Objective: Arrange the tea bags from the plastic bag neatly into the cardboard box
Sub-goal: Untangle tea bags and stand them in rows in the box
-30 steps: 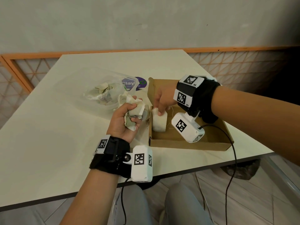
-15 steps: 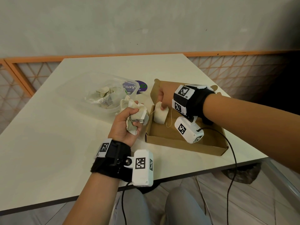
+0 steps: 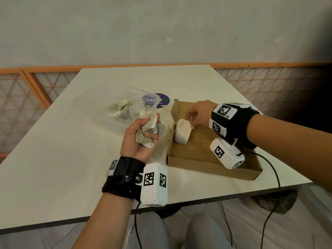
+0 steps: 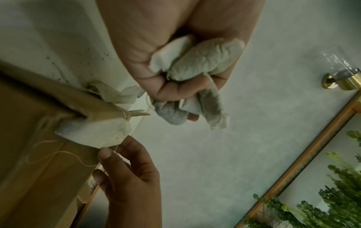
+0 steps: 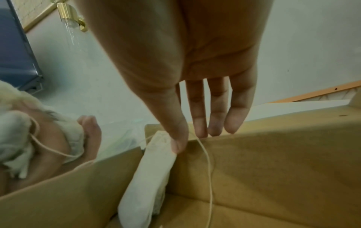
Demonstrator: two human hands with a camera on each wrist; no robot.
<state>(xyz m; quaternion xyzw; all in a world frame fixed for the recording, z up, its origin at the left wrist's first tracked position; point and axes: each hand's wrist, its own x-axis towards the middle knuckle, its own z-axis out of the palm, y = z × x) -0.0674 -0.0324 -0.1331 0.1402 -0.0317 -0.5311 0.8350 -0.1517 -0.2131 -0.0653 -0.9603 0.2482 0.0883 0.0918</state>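
My left hand (image 3: 143,131) grips a crumpled bunch of tea bags (image 3: 148,135) just left of the open cardboard box (image 3: 215,169); the left wrist view shows the bunch of tea bags (image 4: 205,61) squeezed in the fist. One white tea bag (image 3: 182,131) stands upright against the box's left wall near the far corner. My right hand (image 3: 193,118) hovers just above and right of it and pinches its thin string (image 5: 207,155) between thumb and fingertips. The clear plastic bag (image 3: 122,108) with more tea bags lies behind my left hand.
A round purple sticker (image 3: 162,100) sits on the white table (image 3: 53,159) behind the box. The box's front right corner lies close to the table's near edge. Black cables (image 3: 274,177) hang off that edge. An orange lattice rail (image 3: 36,83) runs behind the table.
My right hand has let go of the tea bag it set against the box wall and lifted slightly, now holding only its string. The left hand keeps its bunch.
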